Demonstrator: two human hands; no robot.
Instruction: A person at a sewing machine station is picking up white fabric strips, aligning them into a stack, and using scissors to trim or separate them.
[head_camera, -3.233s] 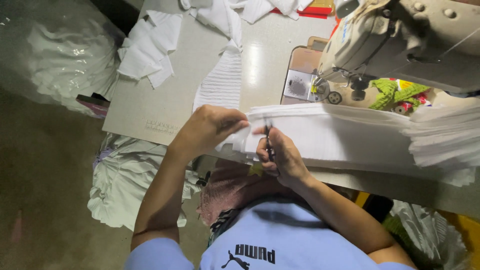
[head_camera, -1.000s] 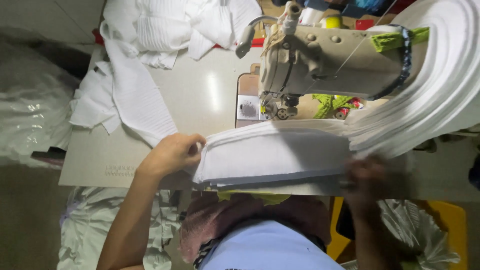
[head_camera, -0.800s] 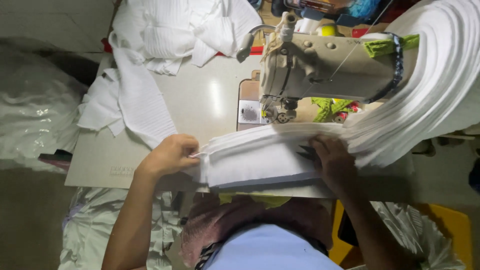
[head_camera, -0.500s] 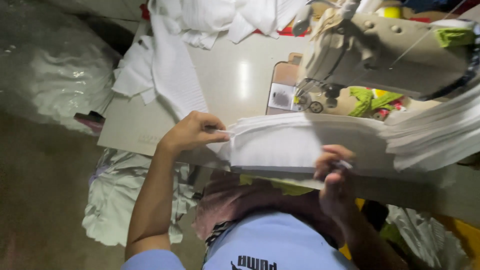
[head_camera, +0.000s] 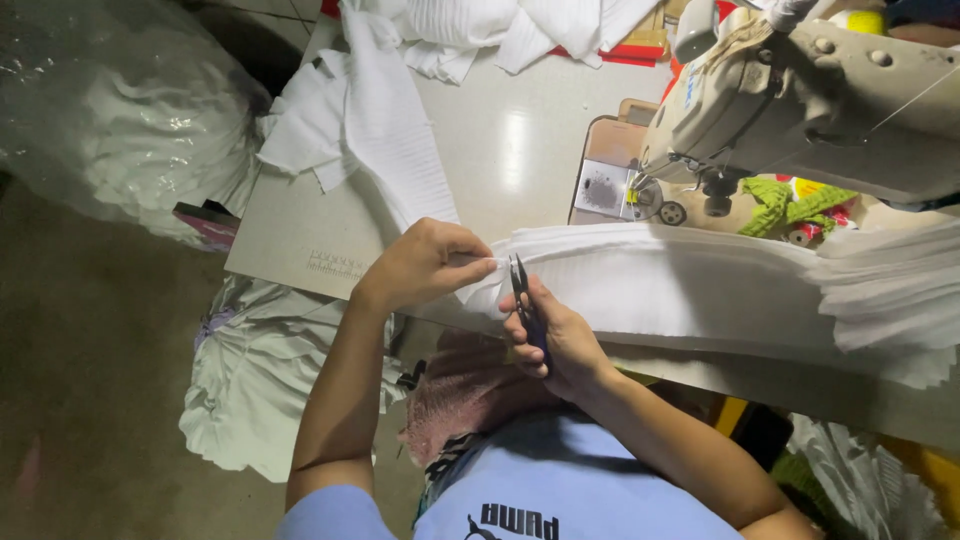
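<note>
Left hand (head_camera: 428, 265) pinches the end of the long white ribbed fabric strip stack (head_camera: 680, 285) taut at the pale sewing table's (head_camera: 300, 250) near edge, so right hand (head_camera: 560, 335), fingers closed on small dark thread snips (head_camera: 520, 285), w/ blades at that end, can trim.

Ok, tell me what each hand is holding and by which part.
Left hand pinches the end of the white fabric stack. Right hand grips small thread snips by the handle, blades at that fabric end.
</note>
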